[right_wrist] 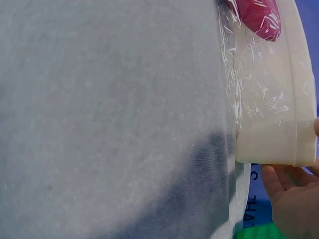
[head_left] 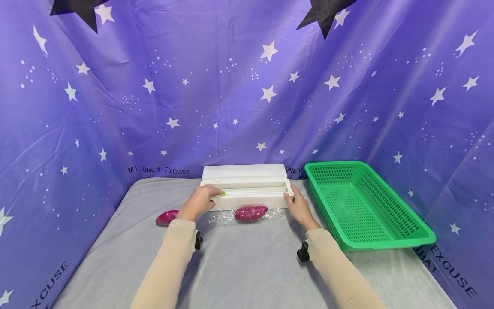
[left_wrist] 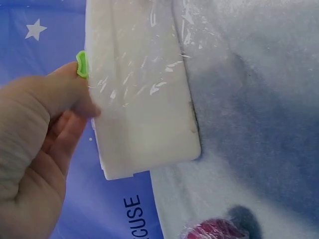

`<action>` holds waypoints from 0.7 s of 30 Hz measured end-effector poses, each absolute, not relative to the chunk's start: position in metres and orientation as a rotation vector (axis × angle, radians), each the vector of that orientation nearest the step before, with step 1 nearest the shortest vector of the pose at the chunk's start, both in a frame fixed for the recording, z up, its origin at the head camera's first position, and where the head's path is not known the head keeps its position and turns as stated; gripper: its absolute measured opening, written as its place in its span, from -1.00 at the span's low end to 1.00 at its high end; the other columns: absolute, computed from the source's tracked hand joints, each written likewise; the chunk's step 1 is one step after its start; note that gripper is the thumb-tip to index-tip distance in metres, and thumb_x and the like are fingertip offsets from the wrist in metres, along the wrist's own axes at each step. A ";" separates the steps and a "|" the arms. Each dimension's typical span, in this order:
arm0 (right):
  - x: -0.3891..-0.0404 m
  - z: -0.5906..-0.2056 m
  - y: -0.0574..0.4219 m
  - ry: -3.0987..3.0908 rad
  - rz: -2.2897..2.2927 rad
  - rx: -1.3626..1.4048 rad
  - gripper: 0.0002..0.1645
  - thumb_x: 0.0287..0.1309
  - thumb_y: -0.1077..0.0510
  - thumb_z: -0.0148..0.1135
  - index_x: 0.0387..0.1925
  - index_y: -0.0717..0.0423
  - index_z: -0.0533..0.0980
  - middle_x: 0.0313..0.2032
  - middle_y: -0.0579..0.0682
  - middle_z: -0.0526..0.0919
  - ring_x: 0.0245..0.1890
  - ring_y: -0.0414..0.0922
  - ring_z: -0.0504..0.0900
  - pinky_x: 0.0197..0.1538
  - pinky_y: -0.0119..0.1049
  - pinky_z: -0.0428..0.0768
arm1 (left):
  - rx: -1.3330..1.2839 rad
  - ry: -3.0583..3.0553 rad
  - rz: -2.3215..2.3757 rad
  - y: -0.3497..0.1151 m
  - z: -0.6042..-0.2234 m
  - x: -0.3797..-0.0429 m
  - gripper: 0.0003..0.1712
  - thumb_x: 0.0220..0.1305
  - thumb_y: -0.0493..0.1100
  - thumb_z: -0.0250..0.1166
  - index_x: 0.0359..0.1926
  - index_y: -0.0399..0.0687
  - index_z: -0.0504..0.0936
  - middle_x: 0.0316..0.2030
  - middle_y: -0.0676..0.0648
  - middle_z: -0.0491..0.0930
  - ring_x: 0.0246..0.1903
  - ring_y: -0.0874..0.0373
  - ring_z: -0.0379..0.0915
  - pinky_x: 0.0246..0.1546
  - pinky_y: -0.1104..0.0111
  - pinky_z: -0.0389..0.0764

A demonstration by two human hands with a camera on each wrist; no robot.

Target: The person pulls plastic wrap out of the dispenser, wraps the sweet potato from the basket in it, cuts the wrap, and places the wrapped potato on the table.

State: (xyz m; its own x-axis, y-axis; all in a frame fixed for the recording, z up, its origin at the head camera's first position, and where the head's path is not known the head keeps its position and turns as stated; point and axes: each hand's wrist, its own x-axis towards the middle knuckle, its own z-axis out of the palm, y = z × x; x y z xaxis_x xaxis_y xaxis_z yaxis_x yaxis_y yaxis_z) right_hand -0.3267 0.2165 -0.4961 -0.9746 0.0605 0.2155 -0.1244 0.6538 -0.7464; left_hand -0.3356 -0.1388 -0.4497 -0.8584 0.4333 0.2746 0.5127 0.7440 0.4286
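Note:
A white cling film box [head_left: 251,201] stands at the back of the table with its lid [head_left: 244,171] raised. My left hand [head_left: 200,199] is at its left end, thumb against the front upper edge and index finger at a small green slider [left_wrist: 82,64]. At the right end, my right hand [head_left: 300,209] grips the box, thumb on top and fingers by the end wall. Clear film [right_wrist: 259,94] hangs down the front onto the table. On it lies a purple sweet potato [head_left: 251,213], close before the box. Another sweet potato [head_left: 165,218], in shiny film, is partly hidden behind my left wrist.
To the right, a green plastic basket [head_left: 355,206] rests on the grey table cloth [head_left: 247,266]. A purple star-printed curtain [head_left: 231,86] encloses the back and both sides. Both wrists wear small black mounts.

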 end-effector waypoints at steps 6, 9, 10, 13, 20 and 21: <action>-0.327 -0.497 0.217 -2.639 1.232 0.041 -0.31 0.52 0.08 -0.02 0.48 0.36 0.09 0.36 0.45 0.27 0.32 0.36 0.30 0.36 0.20 0.25 | -0.718 -2.722 -0.772 -0.128 -0.447 -0.334 -0.74 0.13 -0.31 0.46 -0.12 -0.23 0.76 -0.19 -0.17 0.73 -0.20 -0.05 0.64 -0.07 0.12 0.64; -0.327 -0.497 0.218 -2.640 1.242 0.046 -0.31 0.53 0.07 -0.02 0.49 0.35 0.09 0.34 0.45 0.30 0.28 0.35 0.36 0.33 0.20 0.30 | -0.687 -2.667 -0.761 -0.123 -0.448 -0.333 -0.82 0.12 -0.30 0.50 -0.22 -0.24 0.76 -0.26 -0.16 0.74 -0.25 -0.05 0.67 -0.11 0.13 0.65; -0.327 -0.498 0.218 -2.639 1.247 0.050 -0.30 0.53 0.07 -0.02 0.49 0.35 0.09 0.32 0.46 0.32 0.26 0.34 0.39 0.31 0.20 0.32 | -0.674 -2.651 -0.757 -0.122 -0.449 -0.333 -0.83 0.10 -0.31 0.51 -0.25 -0.23 0.76 -0.28 -0.16 0.74 -0.27 -0.04 0.67 -0.12 0.14 0.66; -0.328 -0.500 0.220 -2.636 1.255 0.054 -0.30 0.53 0.06 -0.01 0.49 0.34 0.09 0.27 0.47 0.37 0.18 0.33 0.46 0.25 0.20 0.39 | -0.653 -2.613 -0.755 -0.120 -0.452 -0.334 -0.85 0.06 -0.35 0.52 -0.29 -0.22 0.76 -0.31 -0.14 0.74 -0.29 -0.02 0.68 -0.14 0.18 0.66; -0.328 -0.501 0.222 -2.642 1.254 0.059 -0.30 0.53 0.04 -0.01 0.49 0.32 0.09 0.22 0.48 0.42 0.14 0.34 0.50 0.22 0.20 0.41 | -0.714 -2.605 -0.794 -0.117 -0.455 -0.338 -0.81 0.07 -0.47 0.47 -0.25 -0.24 0.77 -0.28 -0.15 0.74 -0.28 0.00 0.70 -0.15 0.21 0.68; -0.328 -0.501 0.222 -2.645 1.260 0.058 -0.29 0.53 0.03 -0.01 0.50 0.31 0.09 0.23 0.47 0.42 0.15 0.33 0.49 0.23 0.20 0.41 | -0.730 -2.604 -0.795 -0.116 -0.456 -0.338 -0.79 0.07 -0.49 0.45 -0.24 -0.25 0.77 -0.27 -0.15 0.74 -0.27 0.00 0.69 -0.14 0.21 0.68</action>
State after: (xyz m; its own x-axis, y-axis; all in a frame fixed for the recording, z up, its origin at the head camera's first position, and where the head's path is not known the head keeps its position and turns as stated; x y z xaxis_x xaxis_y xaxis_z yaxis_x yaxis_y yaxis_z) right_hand -0.3284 0.2216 -0.5013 -0.9769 0.0550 0.2063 -0.1256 0.6334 -0.7635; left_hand -0.3384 -0.1165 -0.4556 -0.8178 0.3764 0.4353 0.5553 0.7146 0.4254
